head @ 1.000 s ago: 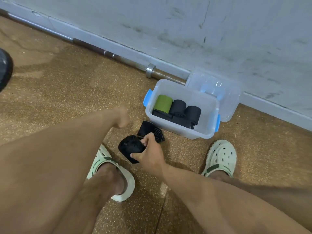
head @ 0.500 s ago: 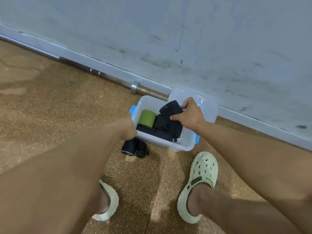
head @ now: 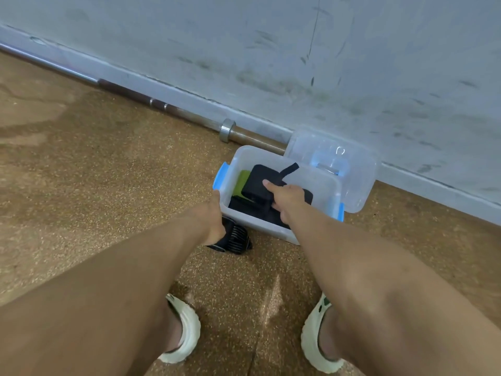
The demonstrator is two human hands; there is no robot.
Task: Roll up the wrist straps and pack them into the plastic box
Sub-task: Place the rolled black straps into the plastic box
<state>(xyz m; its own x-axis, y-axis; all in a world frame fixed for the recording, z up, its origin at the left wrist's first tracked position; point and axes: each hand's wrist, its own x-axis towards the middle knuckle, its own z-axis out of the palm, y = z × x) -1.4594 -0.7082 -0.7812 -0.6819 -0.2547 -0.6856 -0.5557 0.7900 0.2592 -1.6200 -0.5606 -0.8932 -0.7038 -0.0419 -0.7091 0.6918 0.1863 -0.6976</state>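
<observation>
The clear plastic box (head: pixel 335 197) with blue latches stands open on the floor by the wall. Inside lie a green rolled strap (head: pixel 242 182) and several black rolls. My right hand (head: pixel 288 198) reaches into the box and grips a black rolled strap (head: pixel 258 182) on top of the others; its loop tail (head: pixel 290 169) sticks up behind. My left hand (head: pixel 216 219) is at the box's near left corner, resting over another black rolled strap (head: pixel 238 238) that lies on the floor. Its fingers are hidden.
The box's clear lid (head: pixel 352 169) leans between box and wall. A barbell (head: pixel 162 105) with a steel collar (head: pixel 227 130) lies along the skirting. My feet in white clogs, one on the left (head: pixel 187 332) and one on the right (head: pixel 311 337), stand on the speckled brown floor.
My right hand lifted a black roll from the floor, carried it over the box and lowered it inside. My left hand dropped to the roll still on the floor. The view moved closer.
</observation>
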